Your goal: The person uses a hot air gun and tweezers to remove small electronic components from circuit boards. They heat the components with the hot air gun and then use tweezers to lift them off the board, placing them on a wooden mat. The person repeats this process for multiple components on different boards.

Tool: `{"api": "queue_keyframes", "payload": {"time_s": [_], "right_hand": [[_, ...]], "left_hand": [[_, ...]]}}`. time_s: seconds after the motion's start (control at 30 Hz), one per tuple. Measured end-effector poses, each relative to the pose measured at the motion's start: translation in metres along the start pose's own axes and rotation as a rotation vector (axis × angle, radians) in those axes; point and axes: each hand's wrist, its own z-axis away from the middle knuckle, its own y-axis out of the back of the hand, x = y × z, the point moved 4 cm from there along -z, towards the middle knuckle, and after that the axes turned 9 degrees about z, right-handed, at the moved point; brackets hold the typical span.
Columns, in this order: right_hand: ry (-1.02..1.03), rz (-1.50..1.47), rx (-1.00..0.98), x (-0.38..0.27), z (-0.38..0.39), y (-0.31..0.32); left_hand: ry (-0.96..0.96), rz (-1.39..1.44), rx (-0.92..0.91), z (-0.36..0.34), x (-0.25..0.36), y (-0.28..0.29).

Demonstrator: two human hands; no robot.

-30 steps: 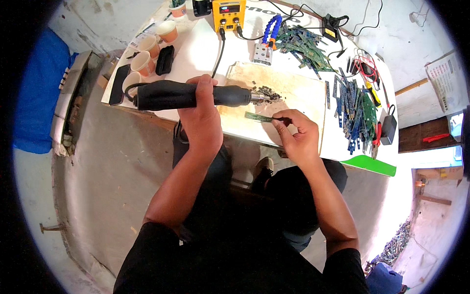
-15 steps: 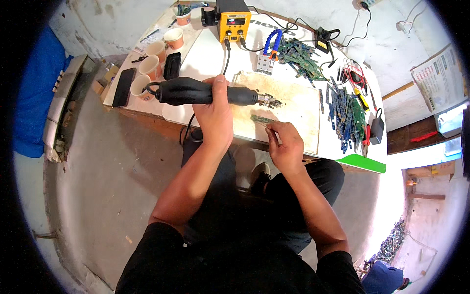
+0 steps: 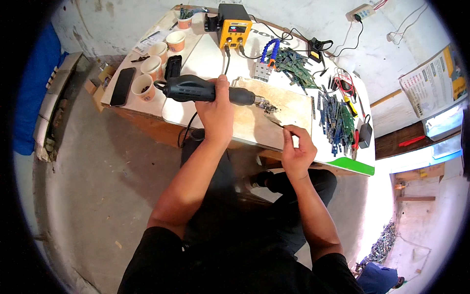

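Beyond the left hand (image 3: 218, 115), lit characters are shown on the display (image 3: 237, 29) of a boxy yellow-and-black control unit (image 3: 235, 22); black lettering (image 3: 263, 33) is borne by the white tabletop (image 3: 199, 58). Well right of the right hand (image 3: 298, 152), small print is carried by a white-and-yellow paper poster (image 3: 430, 82).

Matt, probably plastic heat gun (image 3: 190, 89)

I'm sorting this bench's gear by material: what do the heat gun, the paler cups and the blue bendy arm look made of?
The heat gun looks like matte black plastic, given its moulded ridges; its shiny grey nozzle suggests bare metal. The cups are probably paper, with thin rims and printed sides. The blue bendy arm seems to be plastic, from its beaded segments.
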Motion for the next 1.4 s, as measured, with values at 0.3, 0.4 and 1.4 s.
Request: {"api": "queue_keyframes", "payload": {"time_s": [0.3,0.4,1.4], "right_hand": [[-0.389,-0.247,0.205,0.051,-0.045,0.036],[-0.356,-0.304,0.257,0.067,-0.080,0.037],[-0.774,-0.039,0.191,0.216,-0.105,0.184]], "left_hand": [[0.035,0.089,0.036,0.001,0.002,-0.004],[0.036,0.081,0.049,0.001,0.002,-0.003],[0.293,0.155,-0.080,0.006,-0.006,0.005]]}}
